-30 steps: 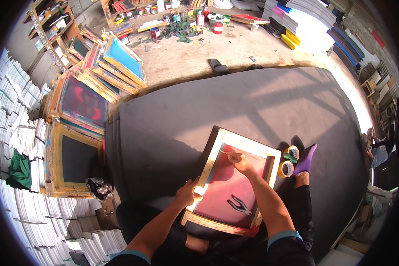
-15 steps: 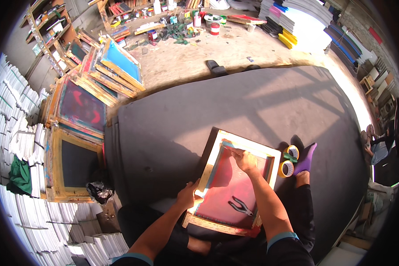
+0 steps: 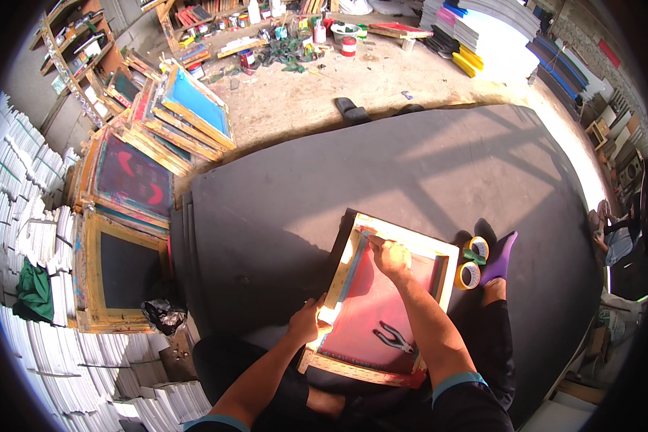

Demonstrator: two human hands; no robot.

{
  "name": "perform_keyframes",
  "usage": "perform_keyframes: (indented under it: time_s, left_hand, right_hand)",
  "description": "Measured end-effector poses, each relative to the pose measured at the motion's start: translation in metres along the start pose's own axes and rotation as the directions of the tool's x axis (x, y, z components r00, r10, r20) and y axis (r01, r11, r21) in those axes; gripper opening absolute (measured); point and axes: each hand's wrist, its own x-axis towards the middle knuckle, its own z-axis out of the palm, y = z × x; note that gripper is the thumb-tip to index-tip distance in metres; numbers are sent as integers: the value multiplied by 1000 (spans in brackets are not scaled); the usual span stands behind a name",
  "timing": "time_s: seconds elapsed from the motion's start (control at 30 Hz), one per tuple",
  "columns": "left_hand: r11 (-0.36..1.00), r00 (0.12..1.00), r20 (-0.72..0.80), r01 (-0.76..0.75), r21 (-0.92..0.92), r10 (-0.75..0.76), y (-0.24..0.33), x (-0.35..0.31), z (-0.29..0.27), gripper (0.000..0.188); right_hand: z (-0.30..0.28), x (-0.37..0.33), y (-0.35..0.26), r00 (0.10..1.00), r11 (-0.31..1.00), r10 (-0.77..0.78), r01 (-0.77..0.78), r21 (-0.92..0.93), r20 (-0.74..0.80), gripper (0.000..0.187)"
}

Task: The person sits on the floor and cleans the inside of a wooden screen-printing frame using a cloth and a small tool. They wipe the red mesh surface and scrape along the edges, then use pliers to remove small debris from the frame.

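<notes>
A wooden screen-printing frame [image 3: 360,369] with a pinkish-red mesh lies tilted across my lap on the dark mat. My left hand [image 3: 307,322] grips its left wooden side, thumb on top and the other fingers partly hidden. Over the mesh, my right hand [image 3: 392,257] is closed, its fingertips pressed near the far left inner corner. Whatever it pinches there is too small to make out. A bluish strip [image 3: 347,286] runs along the inner left edge of the frame. Pliers [image 3: 394,338] with dark handles rest on the mesh near my right forearm.
Right of the frame, two yellow-rimmed tape rolls [image 3: 468,275] and a green item sit by my purple-socked foot [image 3: 500,261]. Used screens [image 3: 133,173] lean at the left beside white sheet stacks [image 3: 43,345]. Paint cans [image 3: 348,47] stand beyond the mat [image 3: 302,187]. Another person [image 3: 618,234] sits far right.
My right hand has shifted slightly left and away from me, its fingers more curled at the corner. The left hand keeps its hold; pliers and tape rolls stay in place.
</notes>
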Motion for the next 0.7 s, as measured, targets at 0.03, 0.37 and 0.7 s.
perform_keyframes:
  time_s: [0.03, 0.37, 0.7]
  left_hand:
    - [1000, 1000, -1, 2, -4, -2, -1, 0, 1, 101]
    - [994, 988, -118, -97, 53, 103, -15, 2, 17, 101]
    - [998, 998, -33, -56, -31, 55, -8, 4, 11, 98]
  right_hand:
    - [5, 3, 3, 1000, 999, 0, 1, -53, 12, 31]
    - [4, 8, -1, 991, 993, 55, -42, -108, 119, 35]
    - [51, 20, 46, 994, 981, 83, -94, 171, 68, 35]
